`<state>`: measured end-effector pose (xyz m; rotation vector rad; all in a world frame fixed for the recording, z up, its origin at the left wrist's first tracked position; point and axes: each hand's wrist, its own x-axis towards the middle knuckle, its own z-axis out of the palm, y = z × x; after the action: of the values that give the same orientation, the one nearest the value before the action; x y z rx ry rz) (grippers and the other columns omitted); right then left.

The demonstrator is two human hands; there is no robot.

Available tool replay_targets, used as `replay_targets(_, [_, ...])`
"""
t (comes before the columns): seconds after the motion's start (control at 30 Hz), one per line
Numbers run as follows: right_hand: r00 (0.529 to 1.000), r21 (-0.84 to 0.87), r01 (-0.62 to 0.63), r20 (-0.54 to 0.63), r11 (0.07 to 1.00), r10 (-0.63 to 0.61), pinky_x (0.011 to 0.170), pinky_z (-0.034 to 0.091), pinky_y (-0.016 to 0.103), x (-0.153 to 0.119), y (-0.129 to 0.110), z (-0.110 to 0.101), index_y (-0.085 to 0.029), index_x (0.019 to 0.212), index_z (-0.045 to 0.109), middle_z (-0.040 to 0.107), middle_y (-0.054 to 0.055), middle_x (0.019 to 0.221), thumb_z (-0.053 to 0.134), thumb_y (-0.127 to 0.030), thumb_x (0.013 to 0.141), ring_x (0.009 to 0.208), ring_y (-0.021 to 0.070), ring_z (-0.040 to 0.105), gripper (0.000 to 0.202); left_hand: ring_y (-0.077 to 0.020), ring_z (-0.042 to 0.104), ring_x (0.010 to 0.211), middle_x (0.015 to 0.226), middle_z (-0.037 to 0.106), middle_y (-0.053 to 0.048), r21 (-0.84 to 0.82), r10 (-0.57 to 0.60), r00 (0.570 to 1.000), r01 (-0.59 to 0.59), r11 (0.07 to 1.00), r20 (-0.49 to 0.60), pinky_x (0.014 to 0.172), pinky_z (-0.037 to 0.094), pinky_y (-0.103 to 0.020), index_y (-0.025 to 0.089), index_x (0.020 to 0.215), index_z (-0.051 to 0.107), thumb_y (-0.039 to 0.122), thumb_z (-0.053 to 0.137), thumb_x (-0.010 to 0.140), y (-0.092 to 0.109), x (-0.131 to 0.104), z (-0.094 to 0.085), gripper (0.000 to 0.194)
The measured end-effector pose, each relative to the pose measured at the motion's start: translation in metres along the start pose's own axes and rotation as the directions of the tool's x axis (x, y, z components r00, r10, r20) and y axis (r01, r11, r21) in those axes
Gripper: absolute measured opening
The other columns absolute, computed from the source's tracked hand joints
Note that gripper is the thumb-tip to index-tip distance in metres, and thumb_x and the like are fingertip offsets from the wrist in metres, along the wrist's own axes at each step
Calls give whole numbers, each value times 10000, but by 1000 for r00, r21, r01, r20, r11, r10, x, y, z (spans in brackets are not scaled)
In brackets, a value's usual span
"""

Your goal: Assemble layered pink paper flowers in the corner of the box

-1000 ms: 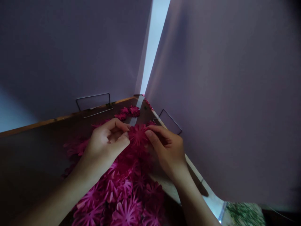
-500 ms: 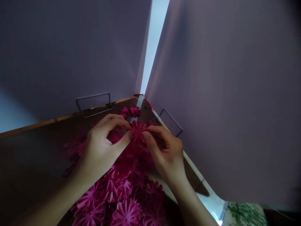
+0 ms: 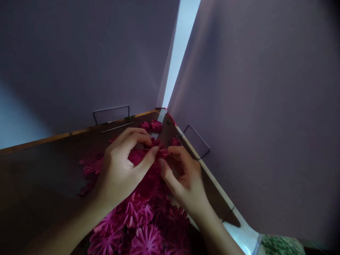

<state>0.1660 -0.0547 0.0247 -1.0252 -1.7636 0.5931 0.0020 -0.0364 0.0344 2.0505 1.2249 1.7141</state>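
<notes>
Between my two hands, above the table, is a magenta flower-shaped petal piece [image 3: 161,153], partly folded and covered by fingers. My left hand [image 3: 127,152] pinches its left side between thumb and fingers. On its right side, my right hand [image 3: 183,170] grips it with thumb and forefinger. Below and in front of both hands lies a heap of like magenta petal pieces [image 3: 146,239], several with many rounded petals and a small centre hole. More magenta flowers [image 3: 156,126] lie just beyond my fingertips.
Grey-violet panels [image 3: 239,88] stand behind the table corner, with a bright gap [image 3: 180,46] between them. Thin wire frames stick out at the left [image 3: 113,118] and right [image 3: 198,141] table edges. A green speckled item [image 3: 281,245] shows at lower right.
The petal piece was spread flat facing me; now it is tilted and bunched between my fingertips. My hands have come closer together. The whole view has shifted slightly.
</notes>
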Motion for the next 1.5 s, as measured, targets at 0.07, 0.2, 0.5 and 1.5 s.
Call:
replay_targets(0.07, [1000,29,-26,19,999,25,687,493,238,0,1,0,-231,1016,559,651,-7,868,635,-239,874,744,121,630,161,-158,618,932,935,622,-27,-11,15,1000,-16,1000,-2,850,484,-290,175,835,606,134,664,840,1,0,-1,72])
replay_targets(0.2, [993,140,-100,69,985,91,700,520,255,2,-1,1,-224,1014,530,647,18,897,609,-253,886,772,137,636,153,-157,612,951,948,622,-30,-6,37,999,-37,999,26,865,482,-301,178,857,609,105,634,857,2,2,-3,77])
replay_targets(0.5, [956,370,-295,106,881,275,748,603,299,5,-5,0,-251,1164,641,732,39,987,627,-366,899,848,176,719,289,-188,592,1043,1059,608,-54,28,141,983,-145,989,119,923,483,-341,195,846,622,83,587,881,1,1,-3,122])
replay_targets(1.5, [907,689,-412,247,596,342,650,654,293,6,-12,3,-177,1043,684,733,30,918,648,-343,867,780,174,736,245,-222,646,864,898,748,18,255,506,843,-537,804,181,775,494,-399,300,958,673,91,693,803,-20,-1,-13,261])
